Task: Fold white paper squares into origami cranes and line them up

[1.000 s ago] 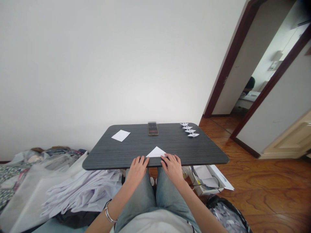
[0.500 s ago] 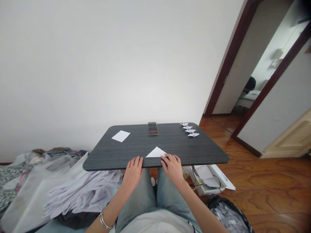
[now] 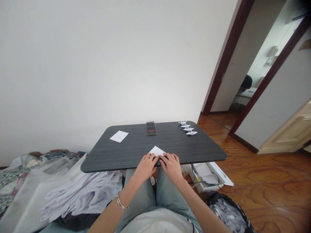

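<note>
A white sheet of paper point(image 3: 156, 150), folded to a triangle with its point away from me, lies near the front edge of the dark table point(image 3: 136, 145). My left hand point(image 3: 146, 164) is on its left part, fingers bent over the near edge. From the other side my right hand point(image 3: 170, 164) has its fingertips on the right part. Both hands nearly meet at the middle of the near edge, fingers closed down on the paper. The near edge is partly hidden under the fingers.
A loose white sheet point(image 3: 119, 136) lies at the table's left. A phone point(image 3: 151, 128) stands at the back middle. Several folded paper cranes point(image 3: 189, 129) form a row at the back right. Below are white cloth point(image 3: 85, 191), a box point(image 3: 206, 178) and a black bag point(image 3: 228, 210).
My left hand has moved right, from the table edge beside the paper onto the paper. My right hand stays at its right part. The view has shifted slightly.
</note>
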### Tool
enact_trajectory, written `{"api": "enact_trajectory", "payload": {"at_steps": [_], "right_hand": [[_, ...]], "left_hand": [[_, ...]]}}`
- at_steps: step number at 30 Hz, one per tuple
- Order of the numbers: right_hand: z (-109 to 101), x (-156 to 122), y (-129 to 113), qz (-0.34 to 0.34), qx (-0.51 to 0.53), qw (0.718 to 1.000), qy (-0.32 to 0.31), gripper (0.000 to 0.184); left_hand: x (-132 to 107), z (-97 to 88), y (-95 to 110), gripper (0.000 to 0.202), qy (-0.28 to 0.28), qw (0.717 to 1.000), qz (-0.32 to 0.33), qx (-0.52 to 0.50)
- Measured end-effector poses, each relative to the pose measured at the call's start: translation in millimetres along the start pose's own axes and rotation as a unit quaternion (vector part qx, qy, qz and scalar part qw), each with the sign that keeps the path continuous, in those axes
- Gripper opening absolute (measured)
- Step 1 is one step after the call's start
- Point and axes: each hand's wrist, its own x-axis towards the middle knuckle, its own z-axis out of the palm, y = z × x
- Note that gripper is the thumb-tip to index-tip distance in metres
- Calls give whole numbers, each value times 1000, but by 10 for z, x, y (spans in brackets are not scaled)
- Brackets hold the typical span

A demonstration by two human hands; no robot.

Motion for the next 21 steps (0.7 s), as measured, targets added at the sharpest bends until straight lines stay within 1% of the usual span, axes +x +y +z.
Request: {"api": "enact_trajectory", "payload": {"at_steps": [4,9,13,21], "right_hand": [[-3,-4,-7,3,8,1000,5,24],[-7,-3,-25,9,8,1000,8,24],[-12,-4,-41,9,10,1000,6,24],[-18,-3,-53,11,21,1000,14,23]], "left_hand": [[-29,-28,-34,48,-5,1000,-4,6],[-194,-57,-159,46,-5,999,-31,12],[-310,-80,-234,47,-7,999,-36,19],[-428,-74,-310,47,-5,998,-58,27]]}}
